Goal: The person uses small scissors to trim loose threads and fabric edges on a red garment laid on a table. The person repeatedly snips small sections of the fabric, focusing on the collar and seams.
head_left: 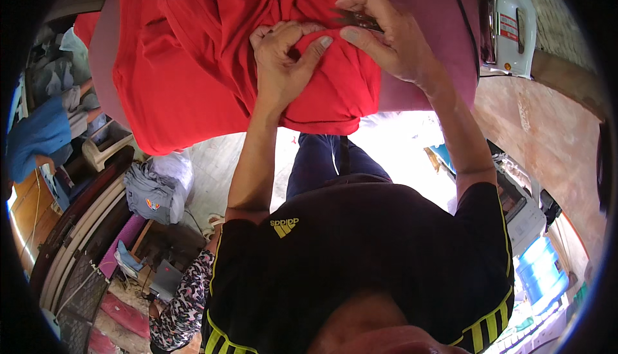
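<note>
Red cloth (193,90) lies in loose folds over a mauve-covered table (425,96), its near edge hanging past the table's front. My left hand (283,58) is closed on a gathered part of this cloth, with the thumb on top and the fingers partly hidden in the folds. To the right of it, my right hand (396,42) grips a pair of small dark metal thread snips (360,20) between thumb and fingers. Their blades point left, just above the cloth and close to my left fingers.
A white iron (513,30) stands at the table's right end, with a dark cord (462,6) running beside it. At the left a person in blue (42,135) is near a wooden rail. Grey clothing (153,190) in a bundle lies below the table's left side.
</note>
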A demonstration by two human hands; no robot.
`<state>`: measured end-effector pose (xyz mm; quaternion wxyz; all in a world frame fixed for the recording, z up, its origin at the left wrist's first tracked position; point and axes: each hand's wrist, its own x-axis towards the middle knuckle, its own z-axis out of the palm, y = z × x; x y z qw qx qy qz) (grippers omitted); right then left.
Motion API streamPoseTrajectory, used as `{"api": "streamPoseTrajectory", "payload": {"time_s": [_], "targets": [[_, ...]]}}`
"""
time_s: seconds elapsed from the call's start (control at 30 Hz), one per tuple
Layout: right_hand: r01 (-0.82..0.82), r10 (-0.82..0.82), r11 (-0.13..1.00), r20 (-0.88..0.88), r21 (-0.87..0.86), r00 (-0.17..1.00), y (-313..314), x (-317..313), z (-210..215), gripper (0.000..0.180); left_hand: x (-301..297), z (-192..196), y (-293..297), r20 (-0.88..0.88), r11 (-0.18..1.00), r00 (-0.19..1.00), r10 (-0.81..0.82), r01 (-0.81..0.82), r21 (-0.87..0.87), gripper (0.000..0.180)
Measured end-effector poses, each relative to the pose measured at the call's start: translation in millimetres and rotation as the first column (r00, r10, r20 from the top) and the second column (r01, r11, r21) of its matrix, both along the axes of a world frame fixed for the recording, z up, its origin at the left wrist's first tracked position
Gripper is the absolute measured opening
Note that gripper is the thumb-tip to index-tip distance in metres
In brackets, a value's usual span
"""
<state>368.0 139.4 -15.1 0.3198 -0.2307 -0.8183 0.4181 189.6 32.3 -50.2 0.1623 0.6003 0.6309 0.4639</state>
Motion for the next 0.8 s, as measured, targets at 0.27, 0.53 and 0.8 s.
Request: {"api": "streamPoseTrajectory", "payload": {"time_s": [0.27, 0.53, 0.8], "targets": [[0.136, -0.125, 0.958, 0.059, -0.251, 0.990, -19.7, 17.1, -7.0, 0.023, -24.9, 16.6, -13.0, 0.631, 0.952, 0.773, -0.057, 0.233, -0.199, 0.014], [0.165, -0.203, 0.946, -0.114, -0.279, 0.973, -61.0, -6.1, -26.9, 0.024, -27.3, 27.3, -15.7, 0.654, 0.911, 0.755, -0.050, 0.303, -0.279, 0.016], [0.292, -0.316, 0.879, -0.003, -0.377, 0.949, -69.3, 1.9, -37.0, 0.016, -35.5, 22.8, -16.8, 0.574, 0.917, 0.813, -0.099, 0.298, -0.264, 0.014]]}}
